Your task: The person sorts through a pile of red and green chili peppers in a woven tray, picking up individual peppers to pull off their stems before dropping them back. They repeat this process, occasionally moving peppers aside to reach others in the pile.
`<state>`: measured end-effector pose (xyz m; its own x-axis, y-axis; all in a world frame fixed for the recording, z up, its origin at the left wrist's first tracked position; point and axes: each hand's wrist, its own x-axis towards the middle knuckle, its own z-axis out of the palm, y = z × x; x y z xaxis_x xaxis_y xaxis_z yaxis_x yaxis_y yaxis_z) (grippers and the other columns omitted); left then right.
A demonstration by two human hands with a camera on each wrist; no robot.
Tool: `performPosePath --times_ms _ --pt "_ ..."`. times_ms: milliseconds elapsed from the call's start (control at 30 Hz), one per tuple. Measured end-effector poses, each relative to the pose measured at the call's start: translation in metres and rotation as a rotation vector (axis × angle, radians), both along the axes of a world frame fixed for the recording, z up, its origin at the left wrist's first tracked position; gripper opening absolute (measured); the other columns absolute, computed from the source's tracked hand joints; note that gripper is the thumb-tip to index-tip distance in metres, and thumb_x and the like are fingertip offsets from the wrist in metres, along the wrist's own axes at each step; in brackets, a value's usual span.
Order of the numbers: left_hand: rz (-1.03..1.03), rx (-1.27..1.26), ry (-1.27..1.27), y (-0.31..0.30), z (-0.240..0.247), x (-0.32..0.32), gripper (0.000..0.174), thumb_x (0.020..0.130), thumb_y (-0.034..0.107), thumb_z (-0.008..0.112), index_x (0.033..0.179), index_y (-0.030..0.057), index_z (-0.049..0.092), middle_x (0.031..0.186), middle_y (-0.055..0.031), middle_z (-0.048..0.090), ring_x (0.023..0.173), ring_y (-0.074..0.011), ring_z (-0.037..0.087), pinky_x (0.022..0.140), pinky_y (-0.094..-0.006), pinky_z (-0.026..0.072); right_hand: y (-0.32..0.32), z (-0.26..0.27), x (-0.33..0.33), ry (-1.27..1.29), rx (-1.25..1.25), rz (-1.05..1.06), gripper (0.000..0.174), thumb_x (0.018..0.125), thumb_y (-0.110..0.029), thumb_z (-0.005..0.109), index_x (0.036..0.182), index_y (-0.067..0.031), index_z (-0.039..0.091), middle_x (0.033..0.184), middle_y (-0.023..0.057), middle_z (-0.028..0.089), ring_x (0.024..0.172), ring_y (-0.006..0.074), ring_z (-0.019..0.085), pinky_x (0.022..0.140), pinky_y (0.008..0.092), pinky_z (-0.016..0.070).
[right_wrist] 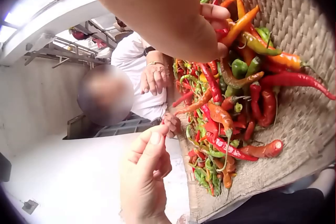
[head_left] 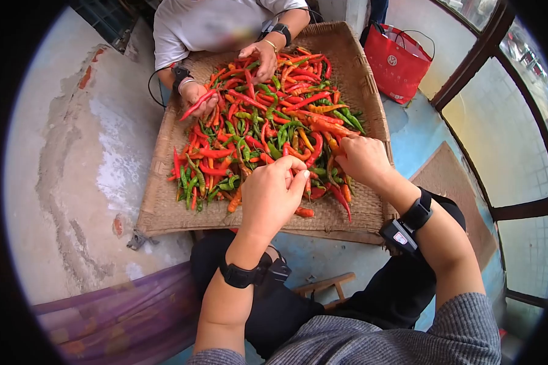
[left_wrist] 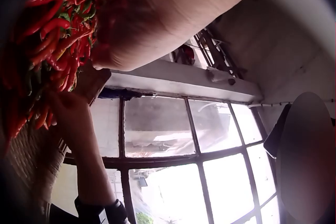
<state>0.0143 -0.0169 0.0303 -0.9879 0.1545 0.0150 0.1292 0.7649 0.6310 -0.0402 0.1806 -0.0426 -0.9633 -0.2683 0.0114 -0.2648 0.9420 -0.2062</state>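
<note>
Many red, orange and green chili peppers [head_left: 268, 103] lie heaped in a woven tray [head_left: 158, 204]. Over the near side of the heap, my left hand [head_left: 273, 193] has thumb and fingers pinched together. In the right wrist view, a thin bit of a red chili pepper [right_wrist: 164, 140] shows at the fingertips of that left hand [right_wrist: 144, 174]. My right hand [head_left: 366, 160] reaches into the heap at the tray's right side, fingers curled about an orange chili pepper [right_wrist: 242, 26]. Part of that grip is hidden by the hand itself.
Across the tray, another person holds a red chili pepper [head_left: 199, 105] in one hand; their other hand [head_left: 263, 61] is over the heap. A red bag [head_left: 399, 64] stands beyond the right edge. Windows [head_left: 499, 121] line the right; a wooden stool [head_left: 329, 286] is below.
</note>
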Motion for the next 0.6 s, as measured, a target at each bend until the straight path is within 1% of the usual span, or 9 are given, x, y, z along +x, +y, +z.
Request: performPosePath --times_ms 67,133,267,333,367,467,500,567,600 --pt "0.000 -0.019 0.073 -0.003 -0.004 0.000 0.012 0.081 0.019 0.065 0.084 0.0076 0.065 0.048 -0.0037 0.045 0.044 -0.0179 0.047 0.047 -0.0329 0.0368 0.000 0.001 0.000 -0.044 0.027 -0.001 0.025 0.075 -0.025 0.066 0.082 -0.0015 0.062 0.083 0.0155 0.065 0.078 0.0304 0.065 0.068 0.0425 0.0505" --pt "0.016 -0.044 0.059 -0.005 -0.006 -0.001 0.013 0.081 0.020 0.066 0.085 0.0082 0.066 0.049 -0.0046 0.048 0.046 -0.0200 0.050 0.048 -0.0342 0.0384 -0.001 0.004 0.003 0.060 -0.038 -0.001 0.023 0.075 -0.023 0.066 0.083 -0.0024 0.059 0.084 0.0160 0.065 0.077 0.0312 0.065 0.067 0.0422 0.0504" --pt "0.016 -0.069 0.084 -0.006 -0.006 -0.002 0.012 0.080 0.020 0.066 0.085 0.0085 0.066 0.051 -0.0053 0.051 0.048 -0.0203 0.053 0.049 -0.0346 0.0396 -0.003 0.006 0.004 0.032 -0.046 0.017 0.017 0.077 -0.019 0.062 0.081 -0.0034 0.056 0.083 0.0126 0.062 0.079 0.0320 0.063 0.067 0.0437 0.0488" --pt "0.003 -0.167 0.018 -0.007 -0.003 -0.003 0.011 0.082 0.022 0.062 0.083 0.0108 0.063 0.064 -0.0082 0.063 0.065 -0.0289 0.063 0.060 -0.0402 0.0477 -0.005 0.002 0.004 0.046 -0.086 0.104 0.012 0.076 -0.015 0.062 0.080 -0.0050 0.056 0.081 0.0115 0.061 0.078 0.0319 0.062 0.067 0.0429 0.0487" --pt "0.007 -0.186 0.035 -0.008 -0.006 -0.003 0.011 0.082 0.022 0.062 0.082 0.0108 0.065 0.066 -0.0104 0.064 0.067 -0.0306 0.063 0.063 -0.0413 0.0486 -0.007 0.002 0.005 0.037 -0.085 0.104 0.012 0.076 -0.015 0.062 0.080 -0.0050 0.056 0.081 0.0115 0.061 0.078 0.0319 0.062 0.067 0.0429 0.0487" --pt "-0.042 -0.350 -0.038 -0.018 -0.010 -0.005 0.012 0.081 0.022 0.064 0.079 0.0103 0.067 0.068 -0.0117 0.065 0.069 -0.0308 0.063 0.064 -0.0414 0.0492 -0.013 0.002 0.011 0.030 -0.178 0.228 0.011 0.073 -0.011 0.061 0.082 -0.0060 0.057 0.080 0.0102 0.060 0.078 0.0313 0.061 0.068 0.0417 0.0488" --pt "-0.056 -0.395 -0.061 -0.020 -0.012 -0.004 0.015 0.078 0.023 0.066 0.080 0.0089 0.068 0.063 -0.0090 0.063 0.066 -0.0290 0.063 0.064 -0.0400 0.0481 -0.015 0.002 0.013 0.057 -0.232 0.327 0.014 0.071 -0.009 0.061 0.084 -0.0050 0.058 0.081 0.0106 0.060 0.077 0.0314 0.062 0.066 0.0417 0.0493" --pt "-0.086 -0.442 -0.114 -0.022 -0.019 -0.004 0.014 0.078 0.023 0.066 0.080 0.0091 0.068 0.066 -0.0098 0.064 0.069 -0.0296 0.063 0.066 -0.0405 0.0484 -0.019 0.002 0.020 0.087 -0.366 0.494 0.022 0.068 -0.005 0.061 0.091 -0.0042 0.058 0.082 0.0103 0.058 0.078 0.0300 0.062 0.066 0.0411 0.0500" --pt "-0.115 -0.487 -0.147 -0.023 -0.021 -0.003 0.014 0.077 0.023 0.066 0.081 0.0092 0.069 0.068 -0.0106 0.065 0.071 -0.0301 0.064 0.068 -0.0409 0.0487 -0.023 0.002 0.023 0.076 -0.371 0.494 0.022 0.068 -0.005 0.061 0.091 -0.0042 0.058 0.082 0.0103 0.058 0.078 0.0300 0.062 0.066 0.0411 0.0500"
